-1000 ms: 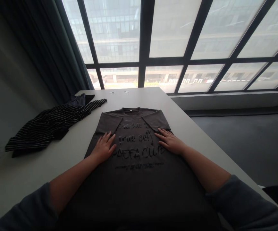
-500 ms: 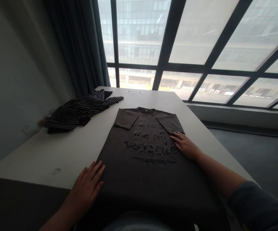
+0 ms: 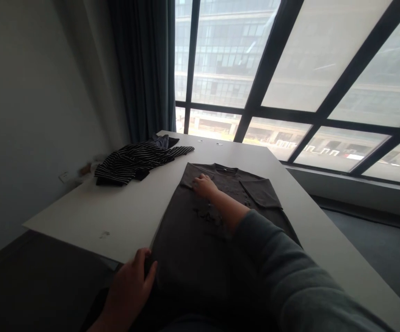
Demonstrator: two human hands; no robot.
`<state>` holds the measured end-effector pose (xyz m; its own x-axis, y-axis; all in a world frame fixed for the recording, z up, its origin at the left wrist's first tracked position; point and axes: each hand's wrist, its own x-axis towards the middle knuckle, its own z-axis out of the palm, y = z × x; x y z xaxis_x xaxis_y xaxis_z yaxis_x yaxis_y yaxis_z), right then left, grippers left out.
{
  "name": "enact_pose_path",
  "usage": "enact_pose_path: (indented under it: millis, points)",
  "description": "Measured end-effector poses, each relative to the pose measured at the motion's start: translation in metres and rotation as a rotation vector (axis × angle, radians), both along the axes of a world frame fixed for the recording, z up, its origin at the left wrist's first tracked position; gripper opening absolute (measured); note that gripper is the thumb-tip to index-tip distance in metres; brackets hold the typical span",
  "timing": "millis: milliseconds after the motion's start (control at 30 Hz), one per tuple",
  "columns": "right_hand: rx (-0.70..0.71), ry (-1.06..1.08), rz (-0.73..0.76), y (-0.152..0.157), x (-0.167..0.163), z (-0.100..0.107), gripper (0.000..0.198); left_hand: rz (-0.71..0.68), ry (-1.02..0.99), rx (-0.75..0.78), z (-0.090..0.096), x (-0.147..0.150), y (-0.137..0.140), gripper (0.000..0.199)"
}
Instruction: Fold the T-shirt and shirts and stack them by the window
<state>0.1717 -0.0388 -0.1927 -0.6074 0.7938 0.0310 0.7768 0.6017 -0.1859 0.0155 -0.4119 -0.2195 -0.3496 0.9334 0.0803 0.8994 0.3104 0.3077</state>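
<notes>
A dark grey T-shirt (image 3: pixel 186 249) lies spread on the white table, its neckline away from me and both short sleeves folded in over the front. My right hand (image 3: pixel 205 186) reaches across the chest, its fingers curled on the sleeve at the left; the fingertips are partly hidden. Down at the left side edge, my left hand (image 3: pixel 132 281) has thumb and fingers closed about the fabric. My right forearm covers much of the dark raised lettering. The shirt's near end is lost in shadow.
A black-and-white striped garment (image 3: pixel 134 161) lies heaped with other dark clothes at the table's far left. The white table (image 3: pixel 130 216) ends at a corner on the left. Beyond it are a dark curtain (image 3: pixel 144 69) and large windows (image 3: pixel 234 60).
My right hand has gone from the right side of the shirt across to the left sleeve. My left hand has closed at the left edge. The view has turned left.
</notes>
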Motion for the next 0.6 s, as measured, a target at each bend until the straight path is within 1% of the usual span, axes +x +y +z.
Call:
enact_pose_path:
  millis: [100,167,233,333,433,533,600]
  points:
    - [-0.062,-0.012,-0.043,0.017,-0.065,-0.001,0.051,0.055,-0.055,-0.117,0.005,-0.004,-0.013,0.041]
    - [-0.13,-0.042,-0.09,0.028,-0.093,-0.004,0.054,0.075,-0.108,-0.162,0.005,-0.01,-0.023,0.043]
    - [-0.198,-0.077,-0.15,0.041,-0.111,-0.008,0.058,0.065,-0.192,-0.173,0.005,-0.017,-0.032,0.038]
    - [-0.249,-0.102,-0.215,0.059,-0.125,-0.014,0.056,0.026,-0.305,-0.153,0.005,-0.022,-0.039,0.031]
    - [-0.244,-0.091,-0.224,0.073,-0.131,-0.019,0.048,0.017,-0.358,-0.11,0.009,-0.02,-0.038,0.027]
    - [-0.236,-0.073,-0.221,0.079,-0.133,-0.02,0.042,-0.035,-0.41,-0.014,0.016,-0.016,-0.033,0.025]
    - [-0.231,-0.034,-0.193,0.081,-0.131,-0.019,0.04,-0.086,-0.436,0.071,0.022,-0.013,-0.03,0.022]
